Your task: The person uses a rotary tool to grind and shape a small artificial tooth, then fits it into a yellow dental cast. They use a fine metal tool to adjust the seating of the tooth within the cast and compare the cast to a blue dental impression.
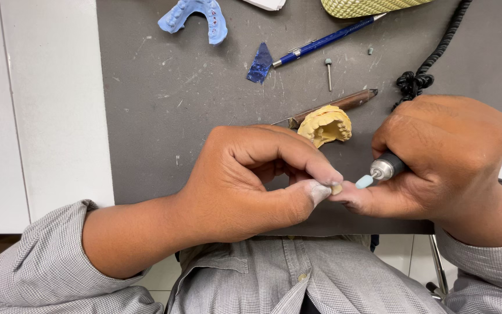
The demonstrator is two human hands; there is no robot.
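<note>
Left hand pinches small cream tooth piece between thumb and forefinger (mostly hidden by fingertips). Right hand grips rotary handpiece, pale blue polishing tip just beside piece. Behind on grey surface: yellow dental cast, wooden-handled knife, loose bur, blue pen, blue impression, black coiled cord.

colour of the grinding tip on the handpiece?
Pale blue grinding tip, on the handpiece in the right hand. The head view shows it best.
</note>
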